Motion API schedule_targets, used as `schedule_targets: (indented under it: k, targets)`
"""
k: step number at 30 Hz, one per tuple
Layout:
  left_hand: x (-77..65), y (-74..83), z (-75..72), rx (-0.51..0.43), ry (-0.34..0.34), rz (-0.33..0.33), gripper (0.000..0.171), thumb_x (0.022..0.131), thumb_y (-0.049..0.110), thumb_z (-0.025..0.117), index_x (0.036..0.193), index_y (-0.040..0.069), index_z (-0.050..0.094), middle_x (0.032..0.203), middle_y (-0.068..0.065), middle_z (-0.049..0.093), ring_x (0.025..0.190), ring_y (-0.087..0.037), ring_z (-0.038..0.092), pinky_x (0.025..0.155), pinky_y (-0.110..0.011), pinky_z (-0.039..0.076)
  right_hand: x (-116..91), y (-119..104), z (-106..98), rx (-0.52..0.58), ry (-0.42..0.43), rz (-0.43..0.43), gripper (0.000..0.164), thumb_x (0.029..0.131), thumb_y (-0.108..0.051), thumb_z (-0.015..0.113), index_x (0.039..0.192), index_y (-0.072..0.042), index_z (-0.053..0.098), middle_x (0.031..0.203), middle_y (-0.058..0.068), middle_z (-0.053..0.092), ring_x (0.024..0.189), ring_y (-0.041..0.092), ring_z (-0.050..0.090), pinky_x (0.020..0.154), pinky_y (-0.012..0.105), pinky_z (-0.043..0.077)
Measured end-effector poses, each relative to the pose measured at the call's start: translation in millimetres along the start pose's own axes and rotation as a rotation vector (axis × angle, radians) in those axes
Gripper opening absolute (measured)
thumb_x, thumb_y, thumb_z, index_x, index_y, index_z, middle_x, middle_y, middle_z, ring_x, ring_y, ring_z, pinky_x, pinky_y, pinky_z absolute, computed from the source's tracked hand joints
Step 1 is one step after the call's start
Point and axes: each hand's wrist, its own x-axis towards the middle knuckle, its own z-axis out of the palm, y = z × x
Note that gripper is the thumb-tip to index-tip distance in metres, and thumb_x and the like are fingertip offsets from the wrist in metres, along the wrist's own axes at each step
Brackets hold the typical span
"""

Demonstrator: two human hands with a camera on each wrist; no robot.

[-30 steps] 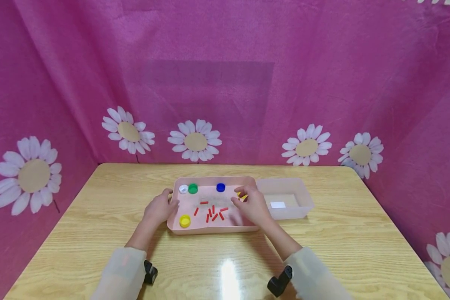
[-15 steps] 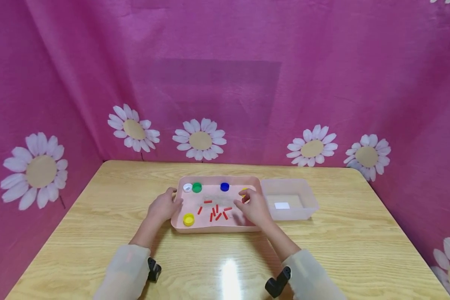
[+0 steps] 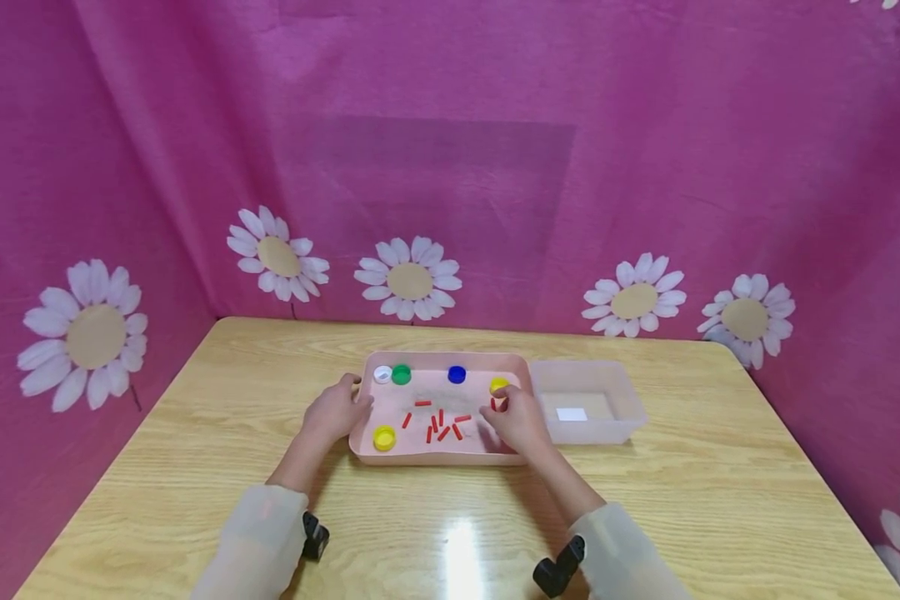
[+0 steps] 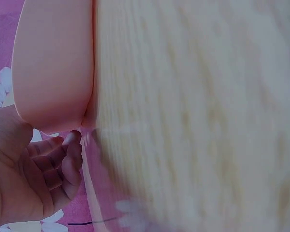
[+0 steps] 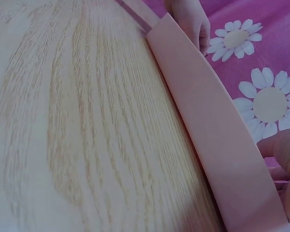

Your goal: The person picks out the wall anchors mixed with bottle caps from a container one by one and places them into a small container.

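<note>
In the head view my left hand [image 3: 335, 410] grips the left wall of a shallow pink tray [image 3: 435, 459]. The left wrist view has its thumb over the rim and its fingers curled outside. My right hand [image 3: 519, 419] is over the tray's right part, thumb and index finger bent beside a yellow cap [image 3: 498, 384]. A bit of a red stick [image 3: 493, 405] shows between them; whether they pinch it is too small to tell. Several short red sticks [image 3: 441, 417] lie scattered mid-tray. A blue cap [image 3: 457, 374], green cap [image 3: 401, 374], white cap [image 3: 382, 374] and second yellow cap [image 3: 384, 437] sit around them.
A translucent plastic bin [image 3: 621, 429] with a white label [image 3: 572, 414] stands against the tray's right side. Both are on a wooden table [image 3: 390, 525]. A pink curtain [image 3: 450, 192] with daisies hangs behind the table and along its sides.
The head view has shifted, so the scene sits farther right. My right hand has come slightly nearer me, showing more of the far yellow cap. My left hand keeps its hold on the tray.
</note>
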Motion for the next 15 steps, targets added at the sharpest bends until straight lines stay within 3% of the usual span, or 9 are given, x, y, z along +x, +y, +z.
schedule_targets:
  k: [7, 15]
  targets:
    - [-2.0, 1.3, -0.9, 0.005, -0.002, -0.002, 0.055, 0.094, 0.033, 0.051, 0.138, 0.003, 0.039, 0.123, -0.020, 0.059, 0.107, -0.031, 0.057, 0.093, -0.050, 0.045, 1.9, 1.6, 2.7, -0.021, -0.008, 0.021, 0.033, 0.080, -0.016, 0.070, 0.102, 0.007, 0.062, 0.079, 0.013, 0.064, 0.068, 0.020, 0.055, 0.065, 0.030, 0.047]
    - [-1.2, 0.5, 0.4, 0.009, 0.006, 0.000, 0.054, 0.094, 0.033, 0.051, 0.138, 0.004, 0.040, 0.122, -0.019, 0.059, 0.107, -0.031, 0.057, 0.093, -0.050, 0.044, 7.4, 0.8, 7.2, -0.036, -0.083, 0.143, 0.038, 0.082, -0.019, 0.070, 0.108, 0.007, 0.060, 0.093, 0.015, 0.065, 0.078, 0.022, 0.055, 0.069, 0.031, 0.049]
